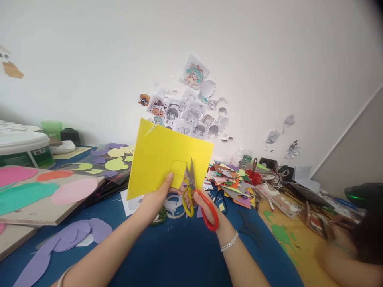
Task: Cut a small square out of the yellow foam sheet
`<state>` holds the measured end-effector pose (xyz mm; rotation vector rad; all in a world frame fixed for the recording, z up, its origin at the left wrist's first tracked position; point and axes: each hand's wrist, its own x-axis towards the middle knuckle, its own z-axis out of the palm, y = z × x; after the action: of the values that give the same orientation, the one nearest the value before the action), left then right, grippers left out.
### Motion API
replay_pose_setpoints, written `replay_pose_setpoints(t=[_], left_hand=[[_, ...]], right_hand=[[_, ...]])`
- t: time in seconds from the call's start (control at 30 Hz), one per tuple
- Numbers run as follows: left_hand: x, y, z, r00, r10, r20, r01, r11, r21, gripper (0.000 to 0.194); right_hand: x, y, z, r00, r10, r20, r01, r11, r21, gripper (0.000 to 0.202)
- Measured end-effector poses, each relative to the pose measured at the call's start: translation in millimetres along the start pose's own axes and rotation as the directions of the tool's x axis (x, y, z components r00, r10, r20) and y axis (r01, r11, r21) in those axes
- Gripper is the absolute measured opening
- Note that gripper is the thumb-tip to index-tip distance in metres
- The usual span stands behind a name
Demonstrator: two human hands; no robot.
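Observation:
A yellow sheet (158,149) stands tilted in front of me, with a small shape outlined in dark line near its lower middle. My left hand (160,193) is closed on its lower edge, the thumb on the front beside the outline. My right hand (206,205) holds scissors (212,213) with one red and one yellow handle. Their blades are apart and point up, at the right side of the outlined shape, where the sheet is cut. A narrow slit shows near the sheet's top left.
Purple cutouts (72,237) and boards with coloured shapes (26,195) lie left, near a white tub (24,143). A heap of paper scraps (229,179) and a red cup (253,176) stand right. Another person's arm (344,259) is at far right.

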<state>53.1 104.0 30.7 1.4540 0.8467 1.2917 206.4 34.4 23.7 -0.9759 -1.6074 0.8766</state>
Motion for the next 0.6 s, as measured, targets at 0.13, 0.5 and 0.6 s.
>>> replay_pose_setpoints(t=[0.13,0.5,0.6], left_hand=[[9,4,-7.1,0.998,0.045,0.036,-0.045,0.999,-0.001,0.040],[6,13,-5.2,1.000,-0.005,-0.021,0.008,0.988,0.152,0.034],[1,19,-4.2,0.997,-0.015,-0.071,0.030,0.977,0.211,0.031]], right_hand=[[-1,3,-3,0.991,0.048,0.123,-0.058,0.995,0.081,0.045],[-1,12,-28,0.956,0.116,0.268,-0.167,0.970,0.176,0.058],[-2,12,-35,0.947,0.120,0.298,-0.178,0.968,0.175,0.062]])
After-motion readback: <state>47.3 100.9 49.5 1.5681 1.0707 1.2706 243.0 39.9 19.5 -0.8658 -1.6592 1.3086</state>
